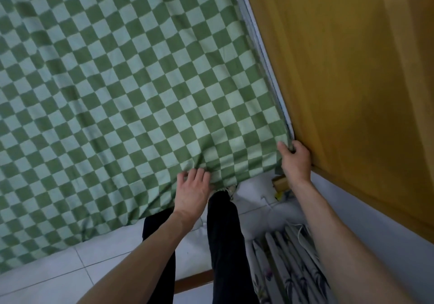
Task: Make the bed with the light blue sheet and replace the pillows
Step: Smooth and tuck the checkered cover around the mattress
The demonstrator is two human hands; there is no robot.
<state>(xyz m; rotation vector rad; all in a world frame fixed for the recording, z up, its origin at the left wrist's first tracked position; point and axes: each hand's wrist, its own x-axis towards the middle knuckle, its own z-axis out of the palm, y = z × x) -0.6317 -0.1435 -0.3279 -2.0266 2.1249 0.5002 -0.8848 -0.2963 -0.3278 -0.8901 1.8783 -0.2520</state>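
Observation:
A green and pale blue checkered sheet (122, 87) covers the bed and fills most of the view. Its near edge hangs over the bed's side. My right hand (295, 160) pinches the sheet's corner at the bed's right end, beside the wooden board. My left hand (193, 189) lies on the sheet's near edge a little to the left, fingers spread and pressing on wrinkled cloth. No pillows are in view.
A tall yellow-brown wooden board (340, 80) stands against the bed's right end. My legs in black trousers (225, 245) stand on the white tiled floor (70, 273). Folded patterned cloth (288, 263) lies on the floor at lower right.

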